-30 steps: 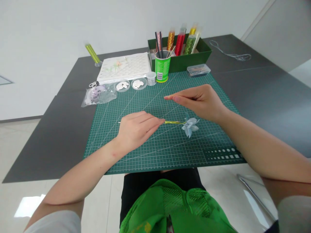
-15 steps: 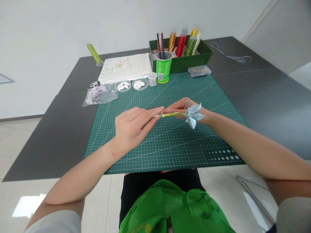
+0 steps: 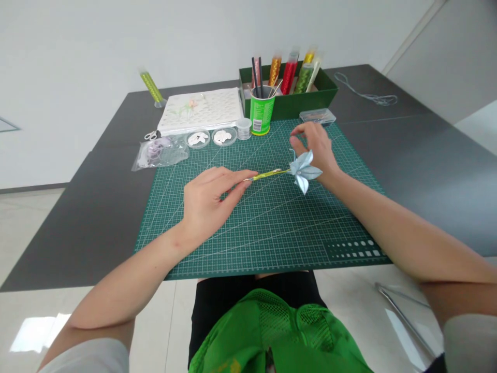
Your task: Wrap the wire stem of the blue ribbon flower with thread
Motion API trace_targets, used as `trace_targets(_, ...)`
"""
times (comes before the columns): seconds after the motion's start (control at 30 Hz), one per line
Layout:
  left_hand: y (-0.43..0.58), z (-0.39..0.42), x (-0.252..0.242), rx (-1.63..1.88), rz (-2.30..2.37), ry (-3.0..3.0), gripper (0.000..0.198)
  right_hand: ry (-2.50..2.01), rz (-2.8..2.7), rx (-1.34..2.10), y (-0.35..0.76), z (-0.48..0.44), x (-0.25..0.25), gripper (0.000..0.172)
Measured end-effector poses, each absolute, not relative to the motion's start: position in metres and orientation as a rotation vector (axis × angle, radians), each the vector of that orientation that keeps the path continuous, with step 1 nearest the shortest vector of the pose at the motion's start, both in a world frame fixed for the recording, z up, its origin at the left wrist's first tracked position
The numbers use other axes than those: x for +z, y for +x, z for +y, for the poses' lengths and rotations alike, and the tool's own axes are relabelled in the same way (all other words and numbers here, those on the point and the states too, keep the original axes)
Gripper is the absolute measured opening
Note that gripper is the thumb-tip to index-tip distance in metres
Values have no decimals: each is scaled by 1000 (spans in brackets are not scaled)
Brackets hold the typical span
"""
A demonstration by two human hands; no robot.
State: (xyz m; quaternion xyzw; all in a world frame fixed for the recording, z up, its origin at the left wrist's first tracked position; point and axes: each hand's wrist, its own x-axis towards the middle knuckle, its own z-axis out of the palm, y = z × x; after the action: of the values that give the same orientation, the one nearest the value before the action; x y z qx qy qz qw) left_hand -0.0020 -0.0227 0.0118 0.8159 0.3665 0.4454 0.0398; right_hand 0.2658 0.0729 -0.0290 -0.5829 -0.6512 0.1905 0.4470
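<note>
A pale blue paper flower (image 3: 304, 170) on a thin yellow-green stem (image 3: 268, 175) hangs just above the green cutting mat (image 3: 256, 233). My left hand (image 3: 207, 199) pinches the bare left end of the stem between thumb and fingertips. My right hand (image 3: 315, 150) is right behind the flower head, with its fingers loosely apart and raised toward the far side. Nothing shows between them. Its wrist lies next to the petals.
At the mat's far edge stand a green cup of sticks (image 3: 261, 111), a green box of glitter tubes (image 3: 287, 88), a clear case (image 3: 317, 116), two petal dishes (image 3: 210, 137), a small jar (image 3: 244, 128), a plastic bag (image 3: 159, 152) and a white pad (image 3: 202, 108). Grey cord (image 3: 367, 95) lies far right.
My right hand let go of the stem under the flower and rose behind the flower head. The flower lifted off the mat and drifted slightly away from me. My left hand kept its pinch.
</note>
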Motion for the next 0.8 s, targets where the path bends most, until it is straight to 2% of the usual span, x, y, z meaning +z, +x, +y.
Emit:
trace_targets(0.07,-2,-23,12,1333,1151,2482,16,-1252,-1784,282,259,62,-29,28)
trace_targets(0.1,-2,-23,13,1319,1166,2471,17,-1102,-1902,308,252,53,-29,31)
trace_targets(0.2,-2,-22,12,1288,1203,2447,19,-779,-2035,729,227,21,-32,35)
trace_targets(0.27,-2,-22,11,1295,1224,2426,19,-629,-2082,834,214,1,-33,33)
trace_targets(0.33,-2,-22,10,1315,1241,2403,18,-575,-2140,648,208,-13,-33,31)
trace_targets(0.47,-1,-21,9,1336,1281,2362,16,-444,-2231,-170,207,-22,-29,17)
trace_targets(0.53,-1,-21,9,1341,1303,2349,16,-345,-2230,-420,208,-24,-25,11)
trace_targets(0.63,-2,-19,7,1309,1333,2373,16,-278,-2215,-542,208,-27,-18,8)
trace_targets(0.8,-4,-15,-1,1170,1297,2608,19,-264,-2189,-547,219,-30,-3,17)
